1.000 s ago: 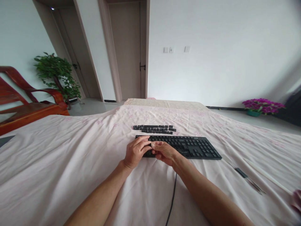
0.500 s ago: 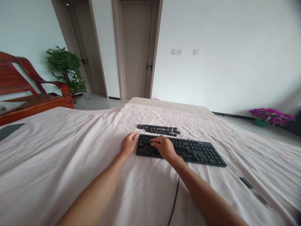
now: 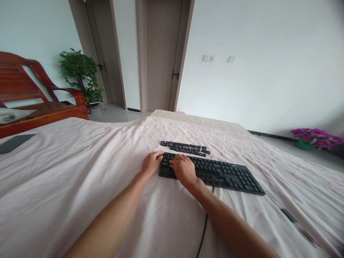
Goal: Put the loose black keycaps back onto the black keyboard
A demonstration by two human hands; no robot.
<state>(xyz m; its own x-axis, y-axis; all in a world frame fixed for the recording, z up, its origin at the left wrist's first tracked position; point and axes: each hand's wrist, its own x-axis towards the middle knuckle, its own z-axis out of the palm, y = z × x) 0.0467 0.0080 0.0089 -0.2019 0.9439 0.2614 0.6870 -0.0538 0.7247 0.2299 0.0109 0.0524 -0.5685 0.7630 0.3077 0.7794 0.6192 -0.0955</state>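
A black keyboard (image 3: 233, 177) lies on the flower-patterned cloth, with keycaps gone from part of its lower left area. My left hand (image 3: 152, 163) is at its upper left corner, thumb and fingers closed on the edge. Over the left part of the keys is my right hand (image 3: 184, 169), its fingers bent and drawn together, tips down at the keys. Whatever may be between those fingertips is hidden. Loose black keycaps (image 3: 180, 144) lie in rows just behind the keyboard.
A black cable (image 3: 204, 229) runs from the keyboard towards me. Tweezers (image 3: 289, 215) with a dark grip lie to the right. A dark flat object (image 3: 16, 142) is at the far left of the cloth (image 3: 80, 172). Beyond stand a wooden bench (image 3: 53, 107) and a potted plant (image 3: 80, 75).
My right hand has lowered and its fingertips now press at the keys. My left hand has closed in on the keyboard's corner. The whole view has shifted a little.
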